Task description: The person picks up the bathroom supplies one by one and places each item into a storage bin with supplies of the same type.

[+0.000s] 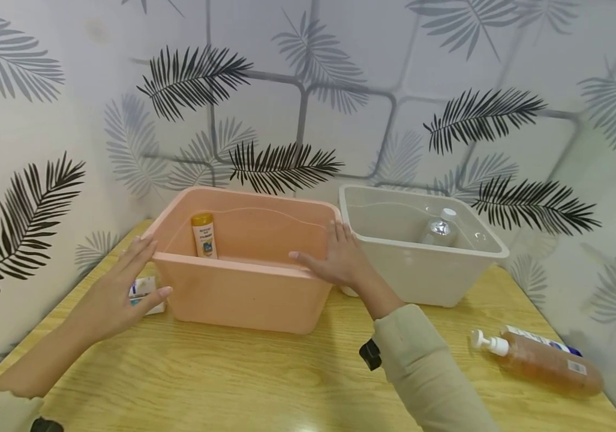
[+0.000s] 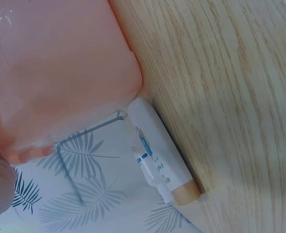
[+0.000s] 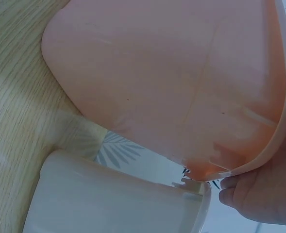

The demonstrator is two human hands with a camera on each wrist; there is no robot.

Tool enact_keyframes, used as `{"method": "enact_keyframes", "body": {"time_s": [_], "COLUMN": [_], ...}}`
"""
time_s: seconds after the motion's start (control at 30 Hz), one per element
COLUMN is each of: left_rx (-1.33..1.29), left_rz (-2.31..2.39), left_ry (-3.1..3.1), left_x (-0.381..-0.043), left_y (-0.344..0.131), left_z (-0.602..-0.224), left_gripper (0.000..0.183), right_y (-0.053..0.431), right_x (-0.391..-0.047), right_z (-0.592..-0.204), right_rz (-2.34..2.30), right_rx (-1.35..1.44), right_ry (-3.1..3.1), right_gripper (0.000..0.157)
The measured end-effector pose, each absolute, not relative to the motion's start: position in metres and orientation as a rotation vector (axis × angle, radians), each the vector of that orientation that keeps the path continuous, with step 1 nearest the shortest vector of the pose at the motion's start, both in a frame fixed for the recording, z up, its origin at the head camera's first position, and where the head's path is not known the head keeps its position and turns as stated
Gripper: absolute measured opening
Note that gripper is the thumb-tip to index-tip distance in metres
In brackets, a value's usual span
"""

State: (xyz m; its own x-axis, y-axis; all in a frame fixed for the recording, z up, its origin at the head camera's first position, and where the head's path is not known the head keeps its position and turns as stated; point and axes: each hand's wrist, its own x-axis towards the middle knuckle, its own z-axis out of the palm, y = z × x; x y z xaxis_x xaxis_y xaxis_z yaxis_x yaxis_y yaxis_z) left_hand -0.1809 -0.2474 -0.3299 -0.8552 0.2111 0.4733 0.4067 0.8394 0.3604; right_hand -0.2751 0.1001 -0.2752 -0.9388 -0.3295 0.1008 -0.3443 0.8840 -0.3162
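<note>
A pink plastic bin (image 1: 248, 294) stands in front of me, holding an upright white bottle with a yellow cap (image 1: 203, 235). My left hand (image 1: 116, 294) rests straight fingers on its left rim, with the thumb spread away below. My right hand (image 1: 340, 255) holds the right front corner, thumb over the front rim and fingers along the right end. In the right wrist view its fingertips (image 3: 227, 190) show just outside the rim. Beside the bin's left end lie a white tube with a tan cap (image 2: 157, 143) and a smaller white container (image 2: 150, 172), partly hidden by my left hand in the head view.
A grey-white bin (image 1: 410, 270) stands right of the pink one, with a clear bottle with a white cap (image 1: 441, 229) in it. An amber pump bottle (image 1: 550, 363) and a white tube with a blue cap (image 1: 542, 339) lie at the table's right edge. Leaf-patterned wall behind.
</note>
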Motion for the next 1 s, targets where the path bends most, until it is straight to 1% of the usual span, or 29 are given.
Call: {"method": "enact_keyframes", "body": {"time_s": [0.37, 0.53, 0.67, 0.8, 1.0], "left_rx": [-0.496, -0.552, -0.539, -0.523, -0.517], "left_rz": [-0.617, -0.560, -0.547, -0.555, -0.608], "left_ry": [-2.557, -2.426, -2.363, -2.383, -2.377], "left_x": [-0.183, -0.188, -0.190, -0.190, -0.190], "left_y": [-0.248, -0.250, -0.250, -0.251, -0.254], "left_z": [-0.328, -0.325, -0.317, -0.313, -0.319], "left_gripper": [0.078, 0.068, 0.061, 0.062, 0.065], "right_y": [0.101, 0.104, 0.105, 0.105, 0.103], "right_x": [-0.274, -0.274, -0.274, -0.274, -0.274], "right_z": [-0.274, -0.274, -0.273, -0.273, -0.274], "right_rz": [0.533, 0.588, 0.627, 0.630, 0.626], "right_rx": [0.569, 0.577, 0.564, 0.572, 0.575], "right_ry": [-3.055, -3.069, -3.087, -3.089, -3.086], "right_gripper": [0.103, 0.106, 0.109, 0.110, 0.110]}}
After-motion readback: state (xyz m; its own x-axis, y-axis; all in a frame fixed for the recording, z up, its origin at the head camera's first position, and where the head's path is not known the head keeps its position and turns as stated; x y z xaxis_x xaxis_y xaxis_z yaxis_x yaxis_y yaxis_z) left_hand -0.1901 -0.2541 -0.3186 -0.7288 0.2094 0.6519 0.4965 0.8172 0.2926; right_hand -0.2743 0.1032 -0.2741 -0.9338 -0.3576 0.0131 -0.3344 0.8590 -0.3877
